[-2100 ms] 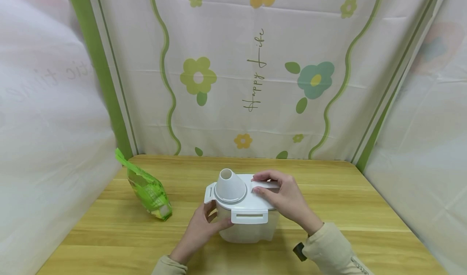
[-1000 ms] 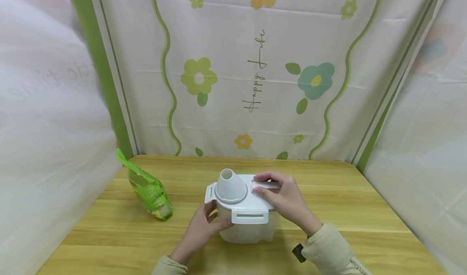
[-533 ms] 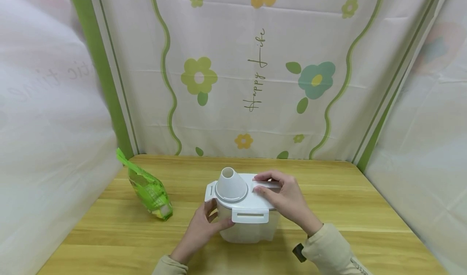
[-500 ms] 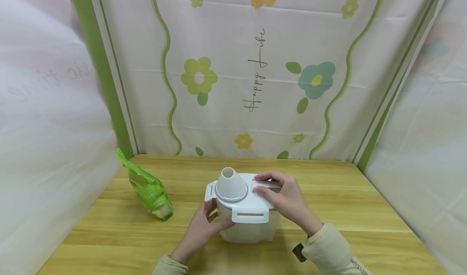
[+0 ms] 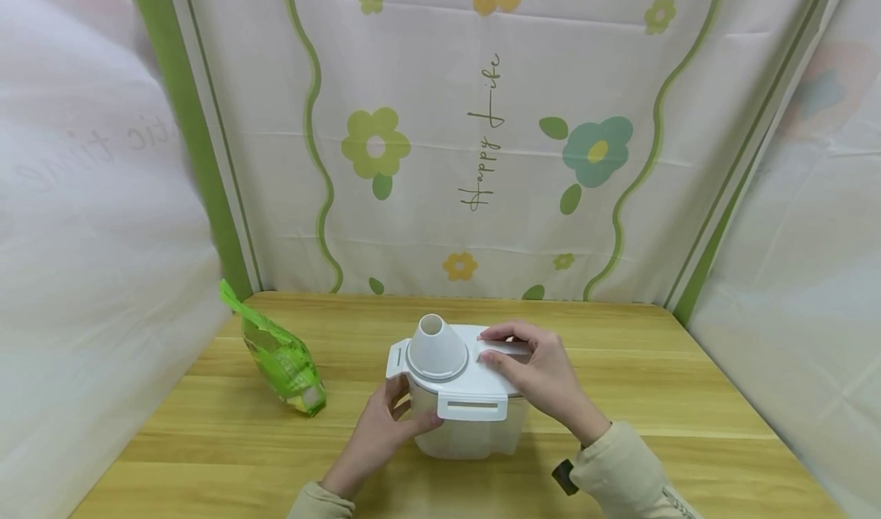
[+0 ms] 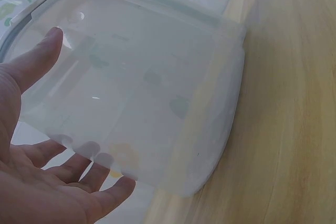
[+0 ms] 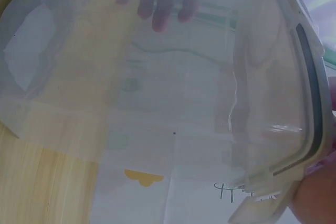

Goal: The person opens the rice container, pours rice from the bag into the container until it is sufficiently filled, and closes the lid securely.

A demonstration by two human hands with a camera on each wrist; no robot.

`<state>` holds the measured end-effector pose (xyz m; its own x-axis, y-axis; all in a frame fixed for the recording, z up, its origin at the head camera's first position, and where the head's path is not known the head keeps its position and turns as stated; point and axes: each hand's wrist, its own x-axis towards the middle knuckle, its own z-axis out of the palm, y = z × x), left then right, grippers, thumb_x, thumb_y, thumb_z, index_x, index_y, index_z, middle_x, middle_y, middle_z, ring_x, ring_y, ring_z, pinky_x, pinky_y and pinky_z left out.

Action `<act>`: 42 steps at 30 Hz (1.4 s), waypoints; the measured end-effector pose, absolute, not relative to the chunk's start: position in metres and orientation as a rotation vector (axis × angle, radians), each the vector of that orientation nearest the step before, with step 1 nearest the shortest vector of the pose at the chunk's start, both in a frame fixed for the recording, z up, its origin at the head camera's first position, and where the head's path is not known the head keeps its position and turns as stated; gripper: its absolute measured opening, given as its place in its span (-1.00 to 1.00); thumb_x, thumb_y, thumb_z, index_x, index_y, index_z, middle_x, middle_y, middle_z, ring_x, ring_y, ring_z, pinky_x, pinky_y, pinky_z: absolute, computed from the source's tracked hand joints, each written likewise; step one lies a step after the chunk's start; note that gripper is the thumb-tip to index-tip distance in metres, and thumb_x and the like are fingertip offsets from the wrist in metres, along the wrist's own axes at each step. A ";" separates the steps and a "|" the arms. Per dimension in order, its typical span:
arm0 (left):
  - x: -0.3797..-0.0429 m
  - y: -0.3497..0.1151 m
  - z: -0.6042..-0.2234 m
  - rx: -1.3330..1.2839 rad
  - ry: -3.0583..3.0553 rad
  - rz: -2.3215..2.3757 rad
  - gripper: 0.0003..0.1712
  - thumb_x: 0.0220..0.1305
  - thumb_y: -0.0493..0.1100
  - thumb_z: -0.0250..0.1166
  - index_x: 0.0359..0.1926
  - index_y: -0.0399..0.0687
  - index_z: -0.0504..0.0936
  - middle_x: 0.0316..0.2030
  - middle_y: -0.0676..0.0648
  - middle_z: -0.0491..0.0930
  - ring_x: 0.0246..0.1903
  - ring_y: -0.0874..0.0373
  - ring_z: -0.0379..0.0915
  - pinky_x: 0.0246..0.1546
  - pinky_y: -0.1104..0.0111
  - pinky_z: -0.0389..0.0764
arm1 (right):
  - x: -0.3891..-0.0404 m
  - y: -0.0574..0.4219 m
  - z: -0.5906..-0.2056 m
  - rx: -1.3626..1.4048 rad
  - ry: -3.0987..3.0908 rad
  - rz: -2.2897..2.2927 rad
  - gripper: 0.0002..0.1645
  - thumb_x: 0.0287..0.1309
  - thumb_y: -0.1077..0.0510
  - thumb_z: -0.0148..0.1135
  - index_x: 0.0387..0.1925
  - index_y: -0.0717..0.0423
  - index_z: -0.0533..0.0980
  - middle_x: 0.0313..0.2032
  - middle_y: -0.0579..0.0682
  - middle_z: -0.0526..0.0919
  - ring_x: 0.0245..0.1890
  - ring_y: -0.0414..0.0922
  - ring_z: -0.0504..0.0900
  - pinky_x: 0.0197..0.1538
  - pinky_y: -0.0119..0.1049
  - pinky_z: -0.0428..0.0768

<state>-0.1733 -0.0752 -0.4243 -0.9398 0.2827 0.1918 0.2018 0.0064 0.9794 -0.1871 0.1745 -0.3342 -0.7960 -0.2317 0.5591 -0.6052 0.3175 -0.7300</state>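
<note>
Left hand [image 5: 378,423]: curled round the left end of a translucent, round-cornered plastic container [image 5: 471,439], thumb toward the near side, fingers on the far side; spread fingertips visible through the wall in the right wrist view. Right hand [image 5: 540,362]: over the top, pinching a flat white plastic handle [image 5: 505,347] between thumb and fingers. Both forearms in from the near edge, in beige sleeves [image 5: 626,465]; dark band [image 5: 564,476] by the right cuff.

Container at the near middle of the bench [image 5: 640,366], smooth-walled, cloudy. On top, a glossy white plastic lid [image 5: 482,385], slotted tabs [image 5: 472,407] angled outward at the sides; dark grey seal [image 7: 313,103] along the rim. At the lid's left, a white truncated cone [image 5: 437,353], open at the tip.

Farther left, well apart: crumpled green plastic bag [image 5: 282,366], tilted, print too small to read. Bench pale yellow, wood-grained.

Behind, white floral cloth [image 5: 427,221]: "Happy Life" in script, running upward. On the left cloth panel [image 5: 89,236], faint mirrored lettering, partly readable: "tic time".
</note>
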 end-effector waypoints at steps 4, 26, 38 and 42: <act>-0.173 -0.075 -0.424 0.532 2.188 2.108 -0.18 0.09 -0.12 0.52 0.34 0.06 0.35 0.23 0.00 0.44 0.27 0.01 0.26 0.32 0.03 0.26 | -0.187 0.175 -0.334 0.738 -2.239 1.465 -0.72 0.00 0.25 0.53 -0.20 0.08 0.69 -0.22 -0.15 0.71 -0.15 -0.12 0.66 -0.05 -0.39 0.59; -0.172 -0.074 -0.423 0.503 2.196 2.110 -0.16 0.07 -0.11 0.53 0.35 0.01 0.34 0.25 -0.06 0.41 0.30 -0.04 0.22 0.32 -0.01 0.24 | -0.183 0.177 -0.331 0.711 -2.207 1.472 -0.71 0.00 0.26 0.52 -0.18 0.10 0.69 -0.21 -0.13 0.72 -0.12 -0.11 0.66 -0.03 -0.42 0.58; -0.172 -0.074 -0.422 0.503 2.211 2.083 -0.10 0.11 -0.08 0.51 0.43 0.04 0.27 0.31 -0.06 0.36 0.32 -0.06 0.20 0.31 -0.04 0.24 | -0.174 0.175 -0.319 0.682 -2.214 1.424 -0.70 -0.06 0.41 0.50 -0.20 0.23 0.68 -0.22 0.00 0.72 -0.14 -0.03 0.67 -0.05 -0.40 0.59; -0.171 -0.074 -0.423 0.492 2.220 2.087 -0.10 0.09 -0.09 0.53 0.41 0.02 0.29 0.31 -0.09 0.36 0.32 -0.07 0.20 0.31 -0.04 0.25 | -0.181 0.182 -0.328 0.687 -2.204 1.437 -0.70 -0.03 0.30 0.52 -0.18 0.11 0.69 -0.21 -0.12 0.72 -0.12 -0.10 0.66 -0.03 -0.42 0.58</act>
